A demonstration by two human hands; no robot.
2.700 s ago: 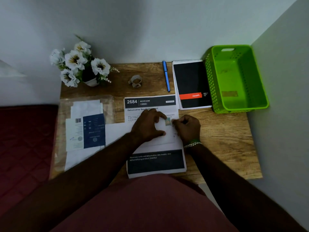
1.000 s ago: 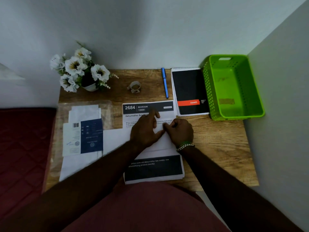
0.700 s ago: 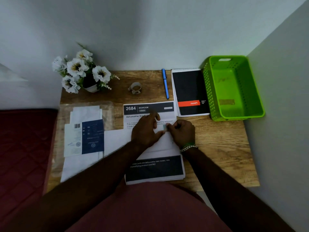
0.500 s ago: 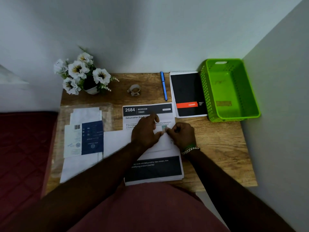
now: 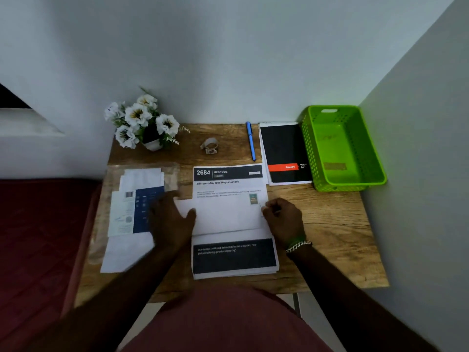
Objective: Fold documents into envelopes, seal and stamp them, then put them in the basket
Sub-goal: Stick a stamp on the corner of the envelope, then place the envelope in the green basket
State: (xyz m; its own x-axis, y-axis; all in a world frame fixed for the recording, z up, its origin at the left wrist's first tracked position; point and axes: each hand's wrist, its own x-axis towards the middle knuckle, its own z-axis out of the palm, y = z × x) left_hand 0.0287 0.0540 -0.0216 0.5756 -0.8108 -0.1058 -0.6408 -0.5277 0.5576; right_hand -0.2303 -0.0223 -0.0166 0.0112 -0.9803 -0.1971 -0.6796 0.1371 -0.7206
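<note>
Fingers, left: the left hand [image 5: 169,219] is blurred; its fingers [image 5: 162,201] are seen spread flat, clamped on nothing, laid over the envelope's left end and the packet beside it.
Packet: a clear-wrapped packet [image 5: 137,201] of spare envelopes is kept at the table's left side, within the left hand's reach.
Envelope: the white envelope [image 5: 220,214] is laid face up on the document stack, its long axis running left to right across the person, its flap side hidden beneath.
Stack: the documents [image 5: 233,257] are stacked squarely in front of the person, header away, and are judged to serve as a pad for the work.
Stamp: a small greenish stamp [image 5: 253,198] is set upright at the envelope's far right corner, so stamping is judged done.
Fingers, right: the right hand [image 5: 284,219] is rested at the envelope's right edge, fingers [image 5: 269,208] curled together; whether the edge is pinched cannot be told.
Basket: the green basket [image 5: 308,146] is stood at the table's [image 5: 330,224] far right corner, open side up; it is judged the envelope's next place.
</note>
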